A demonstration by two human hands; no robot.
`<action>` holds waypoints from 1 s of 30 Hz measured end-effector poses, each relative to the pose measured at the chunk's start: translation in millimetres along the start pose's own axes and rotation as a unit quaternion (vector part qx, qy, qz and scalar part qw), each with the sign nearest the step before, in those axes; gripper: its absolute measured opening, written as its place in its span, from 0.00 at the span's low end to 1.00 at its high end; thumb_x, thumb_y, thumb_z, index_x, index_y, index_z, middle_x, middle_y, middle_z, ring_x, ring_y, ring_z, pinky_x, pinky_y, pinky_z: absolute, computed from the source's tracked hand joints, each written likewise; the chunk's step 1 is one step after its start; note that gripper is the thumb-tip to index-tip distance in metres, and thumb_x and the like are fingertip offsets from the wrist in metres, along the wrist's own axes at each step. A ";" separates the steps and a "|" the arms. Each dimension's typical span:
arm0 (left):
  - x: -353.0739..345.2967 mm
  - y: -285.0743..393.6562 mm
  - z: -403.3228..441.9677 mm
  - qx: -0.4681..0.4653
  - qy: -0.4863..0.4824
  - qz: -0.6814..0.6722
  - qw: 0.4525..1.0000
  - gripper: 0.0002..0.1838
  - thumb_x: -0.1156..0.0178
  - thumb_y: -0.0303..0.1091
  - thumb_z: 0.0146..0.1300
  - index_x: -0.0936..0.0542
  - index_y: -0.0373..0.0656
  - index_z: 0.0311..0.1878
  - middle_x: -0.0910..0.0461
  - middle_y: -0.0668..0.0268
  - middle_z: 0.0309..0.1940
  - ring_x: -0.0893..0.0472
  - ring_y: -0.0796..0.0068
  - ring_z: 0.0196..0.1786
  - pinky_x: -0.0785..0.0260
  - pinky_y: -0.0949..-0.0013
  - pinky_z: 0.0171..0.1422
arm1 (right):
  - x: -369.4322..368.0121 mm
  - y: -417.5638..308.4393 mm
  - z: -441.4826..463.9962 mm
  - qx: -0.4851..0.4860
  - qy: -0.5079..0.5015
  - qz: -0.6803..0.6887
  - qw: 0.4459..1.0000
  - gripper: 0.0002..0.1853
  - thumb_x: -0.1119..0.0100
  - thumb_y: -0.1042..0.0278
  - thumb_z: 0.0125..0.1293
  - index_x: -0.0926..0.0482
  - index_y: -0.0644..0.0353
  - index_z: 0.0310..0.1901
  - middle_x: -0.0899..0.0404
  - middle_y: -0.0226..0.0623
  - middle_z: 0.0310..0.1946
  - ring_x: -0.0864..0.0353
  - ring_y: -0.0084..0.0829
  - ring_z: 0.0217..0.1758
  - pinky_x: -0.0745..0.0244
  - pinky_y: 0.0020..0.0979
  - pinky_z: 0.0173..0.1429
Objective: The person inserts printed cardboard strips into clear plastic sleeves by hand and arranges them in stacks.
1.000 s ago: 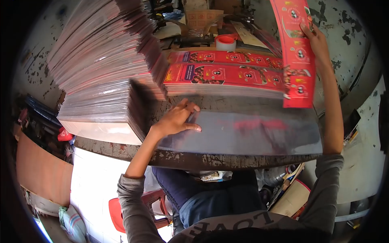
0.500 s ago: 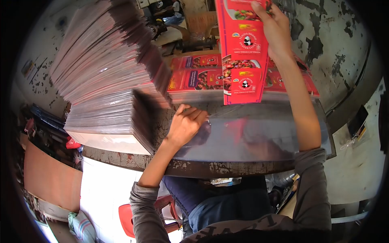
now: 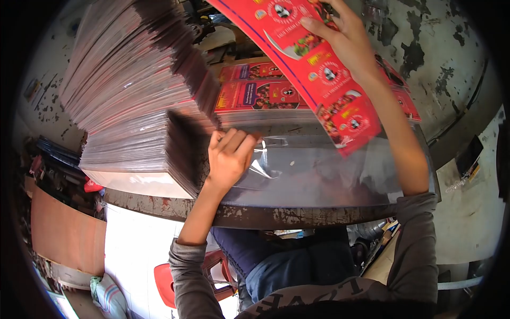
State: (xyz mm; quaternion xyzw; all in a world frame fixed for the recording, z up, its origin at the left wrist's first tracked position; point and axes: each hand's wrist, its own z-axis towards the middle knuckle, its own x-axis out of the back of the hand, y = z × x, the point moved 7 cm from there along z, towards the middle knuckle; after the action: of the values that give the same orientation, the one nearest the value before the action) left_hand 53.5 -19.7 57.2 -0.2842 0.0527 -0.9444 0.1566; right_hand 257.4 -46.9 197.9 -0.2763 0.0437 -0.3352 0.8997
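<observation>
My right hand (image 3: 348, 45) is raised at the top, its thumb over the edge of a long red printed sheet (image 3: 319, 69) with panda logos and food pictures. The sheet slants down to the right and its lower end hangs above the table. My left hand (image 3: 229, 155) is closed at the left corner of the clear plastic sleeves (image 3: 329, 178), pinching a lifted edge that catches the light. Its fingertips are partly hidden. Behind the sleeves lies a stack of similar red printed sheets (image 3: 260, 95).
A tall leaning pile of plastic-covered sheets (image 3: 127, 95) stands to the left, close by my left hand. The worn table edge (image 3: 297, 215) runs in front of my lap. A red plastic stool (image 3: 164, 284) is below, and a paint-chipped wall (image 3: 451, 64) stands at right.
The red sheet has swung from nearly upright to a slant, its top going left and its lower end right. My left hand has shifted slightly left, and the plastic edge beside it now lifts.
</observation>
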 end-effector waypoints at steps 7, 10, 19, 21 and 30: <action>4.6 -7.5 -1.6 0.073 0.017 -0.005 0.997 0.06 0.37 0.29 0.51 0.22 0.48 0.32 0.34 0.72 0.18 0.30 0.75 0.23 0.45 0.69 0.28 | 67.9 7.8 -41.3 -0.075 -0.091 -0.038 0.992 0.22 0.38 0.73 0.60 0.31 0.61 0.55 0.25 0.36 0.48 0.26 0.21 0.47 0.29 0.22 0.45; 7.3 -6.3 -0.8 0.069 0.022 0.022 0.997 0.05 0.38 0.28 0.50 0.23 0.49 0.31 0.34 0.71 0.18 0.29 0.75 0.23 0.44 0.69 0.27 | 99.7 7.2 -59.2 -0.133 -0.098 -0.086 0.983 0.22 0.38 0.73 0.58 0.30 0.58 0.55 0.26 0.32 0.49 0.27 0.20 0.47 0.29 0.21 0.45; 12.0 -22.8 -1.9 0.115 0.025 0.046 0.992 0.09 0.33 0.34 0.50 0.24 0.46 0.30 0.29 0.69 0.23 0.27 0.69 0.25 0.41 0.67 0.29 | 140.6 35.4 -126.2 -0.279 -0.294 -0.189 0.895 0.23 0.38 0.77 0.54 0.28 0.60 0.53 0.25 0.30 0.44 0.29 0.20 0.43 0.30 0.22 0.43; 7.9 -31.7 -3.5 0.139 -0.028 0.004 0.990 0.11 0.32 0.33 0.50 0.25 0.44 0.32 0.25 0.68 0.28 0.25 0.66 0.31 0.39 0.64 0.35 | 153.1 43.5 -127.6 -0.267 -0.272 -0.182 0.906 0.23 0.38 0.77 0.55 0.29 0.60 0.54 0.25 0.30 0.45 0.29 0.20 0.45 0.30 0.22 0.45; 8.1 -23.5 -14.2 0.173 -0.174 -0.041 0.969 0.23 0.37 0.41 0.55 0.29 0.47 0.53 0.27 0.63 0.47 0.25 0.59 0.46 0.35 0.59 0.51 | 174.7 52.4 -131.9 -0.273 -0.221 -0.191 0.916 0.22 0.39 0.77 0.57 0.29 0.60 0.54 0.25 0.29 0.46 0.30 0.17 0.46 0.33 0.19 0.42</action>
State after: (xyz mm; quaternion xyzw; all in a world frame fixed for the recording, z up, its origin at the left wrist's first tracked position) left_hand 33.0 0.0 54.1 -0.4149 -0.1511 -0.8808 0.1711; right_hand 387.7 -185.5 77.6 -0.5815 -0.1201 -0.4063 0.6945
